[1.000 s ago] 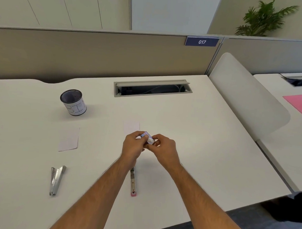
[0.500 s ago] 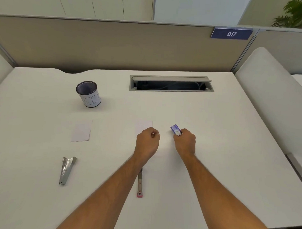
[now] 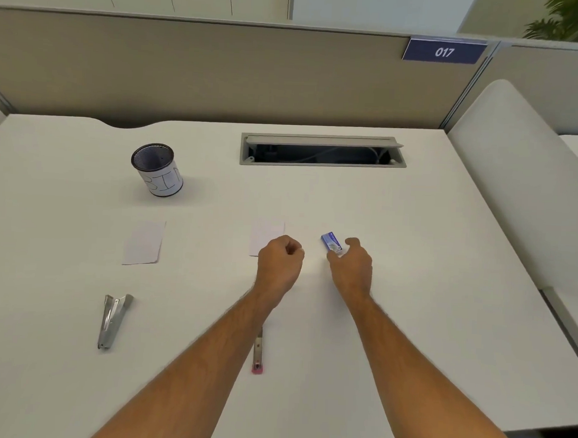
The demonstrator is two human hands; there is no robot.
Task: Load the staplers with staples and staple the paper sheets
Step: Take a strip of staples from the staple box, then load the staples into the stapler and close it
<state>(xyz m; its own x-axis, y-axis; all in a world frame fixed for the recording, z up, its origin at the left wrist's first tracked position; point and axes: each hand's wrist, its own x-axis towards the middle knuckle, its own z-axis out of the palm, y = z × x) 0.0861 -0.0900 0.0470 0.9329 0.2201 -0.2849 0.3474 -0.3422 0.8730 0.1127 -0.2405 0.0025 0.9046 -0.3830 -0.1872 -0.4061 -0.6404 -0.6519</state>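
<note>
While the left hand (image 3: 279, 261) stays fisted, the right hand (image 3: 351, 265) loosely touches the staple box (image 3: 331, 242).

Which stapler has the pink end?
The stapler lying partly under the left forearm has the pink end. The other stapler, at the desk's left, is all silver and open.

White desk (image 3: 411, 256), beige partition (image 3: 220, 72) (plant (image 3: 563, 25) behind)

Left hand (image 3: 279, 262) fisted, right hand (image 3: 351, 265) loosely beside staple box (image 3: 331, 242), perhaps touching
</note>
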